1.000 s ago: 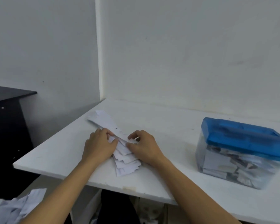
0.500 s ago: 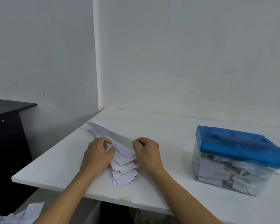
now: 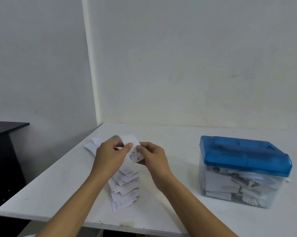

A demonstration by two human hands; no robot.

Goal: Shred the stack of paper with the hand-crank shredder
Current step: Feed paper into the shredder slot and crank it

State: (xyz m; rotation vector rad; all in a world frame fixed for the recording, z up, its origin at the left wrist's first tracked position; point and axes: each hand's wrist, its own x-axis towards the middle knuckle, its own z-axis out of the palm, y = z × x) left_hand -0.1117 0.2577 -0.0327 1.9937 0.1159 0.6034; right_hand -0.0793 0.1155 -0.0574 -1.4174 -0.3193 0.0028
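Note:
A fanned stack of white paper slips (image 3: pixel 125 187) lies on the white table (image 3: pixel 58 189), left of centre. Above the stack my left hand (image 3: pixel 110 156) and my right hand (image 3: pixel 152 158) both pinch one white slip (image 3: pixel 131 152) lifted off the pile, thumbs facing each other; the slip curls and shows a small blue mark. The hand-crank shredder (image 3: pixel 243 170) stands to the right, apart from my hands: a blue lid on a clear bin packed with paper shreds. A small white knob shows at its right side; the crank itself is hidden.
White walls meet in a corner behind the table. A black cabinet (image 3: pixel 4 159) stands to the left, beyond the table's edge. Bare tabletop lies between the paper stack and the shredder and along the front edge.
Both hands have risen off the stack with one slip pinched between them. The view has tilted up and shifted, so table and shredder sit lower in the frame.

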